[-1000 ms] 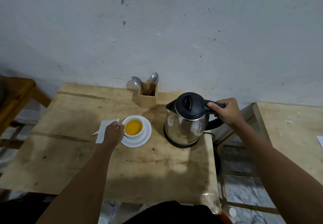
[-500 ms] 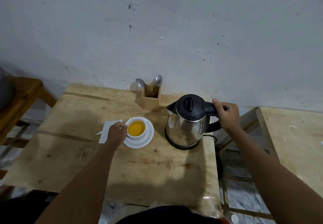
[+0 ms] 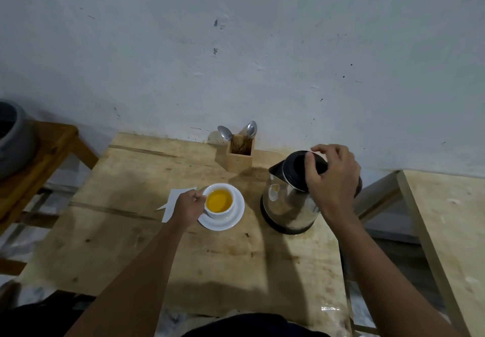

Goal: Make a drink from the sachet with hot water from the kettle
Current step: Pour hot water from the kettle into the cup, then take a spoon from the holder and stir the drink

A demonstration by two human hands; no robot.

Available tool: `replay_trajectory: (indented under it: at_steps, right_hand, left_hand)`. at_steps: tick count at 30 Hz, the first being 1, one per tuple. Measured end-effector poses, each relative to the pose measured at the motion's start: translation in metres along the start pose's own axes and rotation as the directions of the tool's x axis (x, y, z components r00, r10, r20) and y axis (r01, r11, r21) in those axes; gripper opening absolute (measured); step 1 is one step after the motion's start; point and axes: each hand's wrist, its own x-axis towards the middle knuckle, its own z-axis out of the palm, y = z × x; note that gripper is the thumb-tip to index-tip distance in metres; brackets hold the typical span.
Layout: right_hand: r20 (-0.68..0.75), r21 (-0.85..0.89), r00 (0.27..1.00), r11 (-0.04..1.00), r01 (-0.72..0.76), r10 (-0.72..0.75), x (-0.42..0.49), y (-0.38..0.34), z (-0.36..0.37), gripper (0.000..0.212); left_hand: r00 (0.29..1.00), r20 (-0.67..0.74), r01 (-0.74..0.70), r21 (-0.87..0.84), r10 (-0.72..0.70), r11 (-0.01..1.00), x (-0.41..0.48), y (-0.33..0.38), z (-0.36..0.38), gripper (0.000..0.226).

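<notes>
Wooden table (image 3: 131,244) against wall; left hand (image 3: 189,206) pinching cup (image 3: 220,201) handle; right hand (image 3: 333,179) loosely cupped over kettle (image 3: 286,200) lid.

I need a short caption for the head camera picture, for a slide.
Left hand at cup of orange drink, right hand over kettle lid.

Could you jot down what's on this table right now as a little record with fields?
cup: white cup holding yellow-orange liquid, standing on a white saucer
kettle: steel kettle with black lid, upright on its base, right of the cup
left hand: left hand at the cup's left side, at its handle
right hand: right hand over the kettle's lid
paper: white paper left of the saucer
spoons: two spoons in a wooden holder by the wall
table: wooden table
</notes>
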Motion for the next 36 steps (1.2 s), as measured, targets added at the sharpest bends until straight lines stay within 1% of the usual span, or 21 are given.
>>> replay_trajectory:
  at_steps: [2, 4, 6, 8, 10, 14, 16, 18, 20, 22, 26, 29, 31, 33, 35, 36]
  right_hand:
    - [0.084, -0.003, 0.988, 0.991, 0.131, -0.130, 0.005, -0.026, 0.008, 0.016]
    - [0.248, 0.054, 0.955, 0.987, 0.152, -0.161, 0.012, -0.052, 0.022, 0.017]
    - [0.417, 0.075, 0.902, 0.993, 0.088, -0.111, 0.020, -0.073, 0.040, 0.020]
    - [0.539, 0.035, 0.841, 0.999, 0.042, -0.054, 0.029, -0.091, 0.062, 0.021]
    - [0.613, -0.059, 0.790, 0.997, 0.056, -0.008, 0.039, -0.104, 0.090, 0.021]
    - [0.743, -0.233, 0.646, 0.972, 0.007, 0.174, 0.054, -0.108, 0.148, 0.021]
    - [0.763, -0.264, 0.610, 0.965, -0.006, 0.212, 0.058, -0.107, 0.173, 0.025]
    - [0.754, -0.280, 0.607, 0.959, -0.050, 0.252, 0.060, -0.109, 0.193, 0.024]
    - [0.715, -0.312, 0.634, 0.946, -0.087, 0.295, 0.061, -0.112, 0.203, 0.026]
    - [0.684, -0.331, 0.655, 0.937, -0.112, 0.320, 0.060, -0.115, 0.211, 0.026]
    - [0.636, -0.310, 0.691, 0.934, -0.178, 0.343, 0.060, -0.113, 0.225, 0.011]
    - [0.592, -0.296, 0.739, 0.940, -0.170, 0.320, 0.062, -0.107, 0.231, 0.015]
    - [0.598, -0.254, 0.740, 0.949, -0.188, 0.307, 0.063, -0.106, 0.229, 0.015]
    - [0.588, -0.223, 0.757, 0.957, -0.186, 0.285, 0.064, -0.106, 0.224, 0.022]
    - [0.561, -0.209, 0.786, 0.963, -0.169, 0.260, 0.065, -0.111, 0.215, 0.024]
    - [0.533, -0.202, 0.813, 0.968, -0.148, 0.235, 0.065, -0.114, 0.210, 0.024]
  left_hand:
    - [1.000, 0.020, -0.002, 0.006, 0.002, 1.000, -0.001, 0.003, -0.004, 0.013]
    - [0.998, 0.058, 0.003, 0.009, -0.004, 1.000, 0.000, 0.006, -0.008, 0.013]
    - [0.995, 0.097, 0.002, 0.019, -0.004, 1.000, 0.002, 0.007, -0.011, 0.013]
    - [0.992, 0.128, -0.005, 0.032, 0.001, 0.999, 0.005, 0.007, -0.014, 0.013]
    - [0.987, 0.159, -0.006, 0.050, -0.002, 0.999, 0.008, 0.007, -0.018, 0.014]
    - [0.972, 0.234, 0.001, 0.101, -0.025, 0.995, 0.015, 0.007, -0.025, 0.018]
    - [0.961, 0.276, -0.007, 0.096, -0.019, 0.995, 0.019, 0.005, -0.027, 0.016]
    - [0.955, 0.296, -0.039, 0.087, 0.011, 0.995, 0.025, 0.000, -0.029, 0.013]
    - [0.944, 0.327, -0.078, 0.082, 0.047, 0.994, 0.025, -0.001, -0.032, 0.013]
    - [0.930, 0.361, -0.084, 0.047, 0.061, 0.995, 0.026, -0.004, -0.032, 0.014]
    - [0.917, 0.390, -0.100, 0.017, 0.085, 0.995, 0.029, -0.006, -0.033, 0.008]
    - [0.907, 0.409, -0.106, 0.002, 0.096, 0.994, 0.029, -0.005, -0.034, 0.009]
    - [0.902, 0.421, -0.097, -0.018, 0.095, 0.995, 0.030, -0.007, -0.035, 0.006]
    - [0.906, 0.415, -0.081, -0.019, 0.082, 0.997, 0.029, -0.006, -0.036, 0.007]
    - [0.912, 0.404, -0.066, -0.006, 0.063, 0.998, 0.027, -0.005, -0.036, 0.013]
    - [0.915, 0.401, -0.059, 0.004, 0.053, 0.998, 0.026, -0.004, -0.036, 0.017]
